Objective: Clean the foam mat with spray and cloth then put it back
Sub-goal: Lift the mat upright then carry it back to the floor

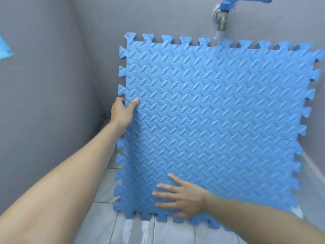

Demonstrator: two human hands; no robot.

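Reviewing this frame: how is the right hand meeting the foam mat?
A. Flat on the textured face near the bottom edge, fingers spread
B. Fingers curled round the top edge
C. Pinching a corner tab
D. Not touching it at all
A: the right hand lies flat with straight, spread fingers on the face of the foam mat near its bottom edge, while the left hand grips the mat's left edge.

free: bare wall left of foam mat (211, 120) | blocked: tap (222, 20) just above mat's top edge
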